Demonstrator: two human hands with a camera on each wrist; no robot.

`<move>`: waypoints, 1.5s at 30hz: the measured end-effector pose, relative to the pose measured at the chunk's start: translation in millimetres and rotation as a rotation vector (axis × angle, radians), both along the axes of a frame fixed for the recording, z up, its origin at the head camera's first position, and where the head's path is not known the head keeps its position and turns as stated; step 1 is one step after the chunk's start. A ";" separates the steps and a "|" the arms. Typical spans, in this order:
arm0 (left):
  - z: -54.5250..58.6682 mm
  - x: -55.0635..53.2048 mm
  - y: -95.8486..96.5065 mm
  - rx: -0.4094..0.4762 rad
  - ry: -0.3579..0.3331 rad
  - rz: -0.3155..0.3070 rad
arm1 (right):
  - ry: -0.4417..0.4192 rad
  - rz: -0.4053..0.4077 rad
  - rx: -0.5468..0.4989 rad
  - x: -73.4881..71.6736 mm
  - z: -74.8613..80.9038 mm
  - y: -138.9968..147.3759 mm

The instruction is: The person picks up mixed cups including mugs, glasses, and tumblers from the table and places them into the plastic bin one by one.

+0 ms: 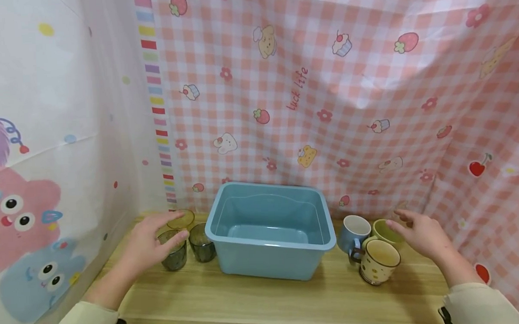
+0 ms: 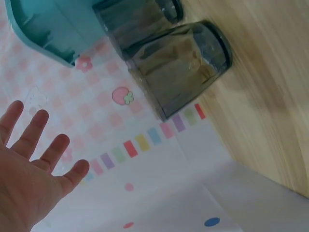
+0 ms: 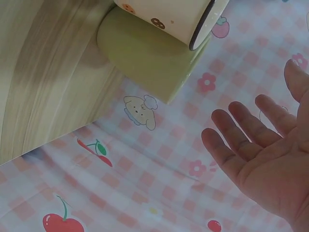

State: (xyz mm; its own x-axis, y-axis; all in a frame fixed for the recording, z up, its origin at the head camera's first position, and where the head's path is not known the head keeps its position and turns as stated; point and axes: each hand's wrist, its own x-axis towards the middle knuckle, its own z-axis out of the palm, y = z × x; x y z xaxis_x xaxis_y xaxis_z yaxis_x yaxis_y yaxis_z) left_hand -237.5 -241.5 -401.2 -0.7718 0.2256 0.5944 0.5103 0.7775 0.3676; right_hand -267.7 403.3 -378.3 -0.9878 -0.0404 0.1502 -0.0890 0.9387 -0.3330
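My left hand hovers over the dark glass cups at the left, fingers spread and holding nothing. One dark glass is partly behind it, a second dark glass stands to its right, and a yellowish glass is behind. My right hand, fingers spread, holds nothing beside the green mug. In front of that stands a cream mug with brown spots and a dark handle. Left of these is a blue mug. The right wrist view shows the green mug apart from the fingers.
Between the two groups of cups stands a blue plastic bin, its inside bare. All stand on a wooden table. A pink checked cloth hangs behind and at the right, and a white printed cloth hangs at the left.
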 end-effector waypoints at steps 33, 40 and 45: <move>-27.0 4.8 43.1 -0.133 -0.034 0.009 | 0.019 0.074 0.028 24.1 -28.4 -34.7; -28.3 6.2 43.7 -0.125 -0.040 0.008 | 0.059 0.120 0.074 24.5 -38.0 -49.9; -31.0 6.0 43.8 -0.127 -0.048 0.006 | 0.160 0.149 0.184 26.6 -49.6 -63.1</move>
State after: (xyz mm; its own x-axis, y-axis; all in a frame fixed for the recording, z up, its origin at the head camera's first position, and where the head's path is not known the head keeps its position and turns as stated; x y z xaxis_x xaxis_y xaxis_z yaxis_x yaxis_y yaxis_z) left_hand -231.6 -197.7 -432.2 -0.8005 0.2919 0.5235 0.4896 0.8222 0.2902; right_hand -241.1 340.2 -427.9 -0.9333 -0.2242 0.2803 -0.2681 0.9548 -0.1288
